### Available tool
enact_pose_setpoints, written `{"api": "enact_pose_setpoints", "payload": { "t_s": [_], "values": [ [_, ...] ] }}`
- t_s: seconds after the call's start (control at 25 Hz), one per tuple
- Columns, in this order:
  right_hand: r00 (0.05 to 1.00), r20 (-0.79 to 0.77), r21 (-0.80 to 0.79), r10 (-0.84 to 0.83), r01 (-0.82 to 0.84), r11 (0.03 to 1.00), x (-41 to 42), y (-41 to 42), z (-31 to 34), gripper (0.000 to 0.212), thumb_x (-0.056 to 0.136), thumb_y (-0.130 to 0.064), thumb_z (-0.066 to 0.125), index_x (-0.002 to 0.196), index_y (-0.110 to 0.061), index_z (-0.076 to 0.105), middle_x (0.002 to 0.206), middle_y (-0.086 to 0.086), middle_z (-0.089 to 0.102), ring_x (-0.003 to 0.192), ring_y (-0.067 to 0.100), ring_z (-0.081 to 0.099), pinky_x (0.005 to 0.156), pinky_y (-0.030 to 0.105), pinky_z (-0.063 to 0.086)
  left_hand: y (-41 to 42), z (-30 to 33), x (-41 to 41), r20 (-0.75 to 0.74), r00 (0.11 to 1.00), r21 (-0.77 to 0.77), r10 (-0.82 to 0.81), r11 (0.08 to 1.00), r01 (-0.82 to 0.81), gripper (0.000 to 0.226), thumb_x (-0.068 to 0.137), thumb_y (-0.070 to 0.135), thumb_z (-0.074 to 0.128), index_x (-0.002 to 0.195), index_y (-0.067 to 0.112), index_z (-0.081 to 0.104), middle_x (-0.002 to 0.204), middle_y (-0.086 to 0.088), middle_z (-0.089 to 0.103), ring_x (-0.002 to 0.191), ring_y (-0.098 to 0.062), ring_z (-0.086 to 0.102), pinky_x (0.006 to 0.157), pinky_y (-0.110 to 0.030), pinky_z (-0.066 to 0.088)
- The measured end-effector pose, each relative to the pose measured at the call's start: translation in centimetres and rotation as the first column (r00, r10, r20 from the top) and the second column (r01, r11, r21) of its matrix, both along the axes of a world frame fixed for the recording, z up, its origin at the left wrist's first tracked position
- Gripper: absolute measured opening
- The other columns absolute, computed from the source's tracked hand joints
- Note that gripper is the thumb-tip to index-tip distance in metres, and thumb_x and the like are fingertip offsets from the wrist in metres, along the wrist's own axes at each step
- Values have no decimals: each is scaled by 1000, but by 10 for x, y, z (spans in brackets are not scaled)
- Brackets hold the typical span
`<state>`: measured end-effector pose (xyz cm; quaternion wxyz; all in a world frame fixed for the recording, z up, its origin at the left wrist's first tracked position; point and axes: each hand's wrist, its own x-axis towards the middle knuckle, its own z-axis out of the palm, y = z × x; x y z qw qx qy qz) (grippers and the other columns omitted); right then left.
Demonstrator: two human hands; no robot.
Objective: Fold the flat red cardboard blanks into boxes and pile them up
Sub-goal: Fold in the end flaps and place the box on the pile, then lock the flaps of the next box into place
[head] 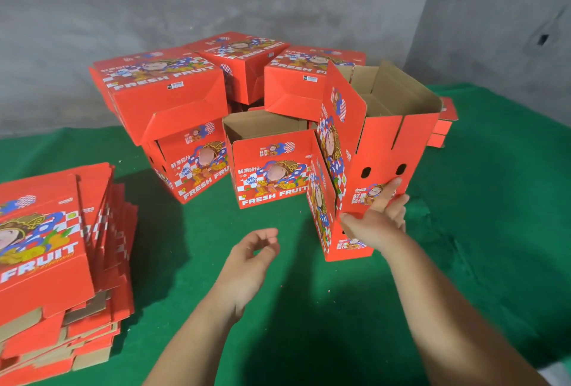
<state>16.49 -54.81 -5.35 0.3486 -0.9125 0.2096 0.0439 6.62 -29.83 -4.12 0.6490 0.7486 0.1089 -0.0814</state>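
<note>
Green felt floor [309, 308], grey concrete walls [185, 8]; hands apart, left [250, 259] loosely empty, right [375, 218] flat against box [380, 150].

the stack of flat blanks [55, 249] runs off the left edge, so part of its picture and words is cut off. both arms run off the bottom edge. the right hand [375, 218] covers the low corner of the tall box [383, 150], and its fingers past the box edge cannot be seen. the tall box hides part of the open box [268, 166] beside it. more red card [445, 122] peeks out behind the tall box, too hidden to tell what it is. the small labels on the far boxes [160, 88] are too small to read. a white thing [556, 373] sits in the bottom right corner, cut off.
</note>
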Motion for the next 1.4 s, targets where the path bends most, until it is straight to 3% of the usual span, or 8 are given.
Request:
{"api": "enact_pose_setpoints", "payload": {
  "t_s": [0.16, 0.24, 0.44, 0.64, 0.8, 1.04, 1.24, 1.4],
  "values": [
    [870, 431, -82, 239, -226, 971, -53, 87, -21, 116, 85, -33, 72, 164, -27, -12, 169, 18, -23, 157, 41, -5, 127, 50, 5, 5, -5, -8, 44, 997, -19, 60, 998, -59, 18, 103, 19, 62, 116, 28, 69, 112, 7, 70, 94, -6, 62, 85, -20, 48],
    [785, 370, -194, 497, -458, 868, -75, 137, -36, 116, 84, -34, 69, 161, -41, -18, 167, 6, -30, 157, 39, -6, 126, 51, 5, 15, -5, -13, 110, 988, 9, 107, 994, -109, 22, 102, 10, 60, 118, 23, 67, 109, 1, 70, 85, -2, 65, 77, -14, 51],
    [682, 300, -225, 668, -629, 744, -83, 229, -25, 107, 89, -35, 58, 154, -53, -26, 166, -1, -29, 154, 36, 2, 125, 50, 9, 81, -12, -35, 343, 917, 275, 202, 912, -303, 27, 97, 12, 62, 122, 21, 66, 121, 11, 62, 116, -6, 59, 106, -31, 46],
    [594, 146, -115, 792, -785, 609, -85, 340, -17, 93, 96, -35, 62, 162, -47, -3, 167, 12, 22, 144, 37, 33, 118, 48, 31, 202, -13, -65, 422, 844, 355, 330, 797, -489, 33, 94, 6, 64, 121, 24, 68, 117, 13, 61, 117, -8, 58, 108, -29, 42],
    [835, 91, 595, 542, -483, 643, -94, 447, -12, 45, 95, -22, 59, 139, -32, 59, 118, -10, 72, 98, 12, 70, 84, 35, 55, 315, -16, -86, 325, 877, 563, 353, 673, -479, 36, 94, 10, 65, 128, 14, 70, 130, -8, 66, 127, -30, 57, 112, -47, 42],
    [959, 63, 245, 276, -283, 927, -93, 512, -37, 39, 90, -45, 61, 127, -32, 66, 121, 2, 63, 113, 36, 57, 99, 46, 51, 400, -34, -101, 62, 985, 813, 162, 564, -144, 73, 85, 67, 43, 153, 40, 46, 169, 6, 29, 151, -28, 23, 124, -38, 18],
    [998, 42, 611, 55, -69, 788, -82, 480, -36, 15, 99, -21, 66, 114, -19, 68, 107, 5, 75, 86, 16, 70, 67, 30, 53, 391, -45, -96, 113, 994, 790, 3, 606, -91, 70, 91, 63, 59, 155, 44, 39, 171, 17, 16, 150, -24, 17, 120, -41, 19],
    [993, 110, 729, -45, -50, 683, -98, 412, -30, 14, 101, -9, 61, 111, -16, 68, 112, 13, 74, 98, 29, 69, 87, 42, 53, 376, -41, -90, 217, 964, 772, -152, 631, -74, 64, 96, 57, 58, 154, 37, 43, 169, 12, 24, 147, -21, 25, 121, -34, 18]
  ]
}}
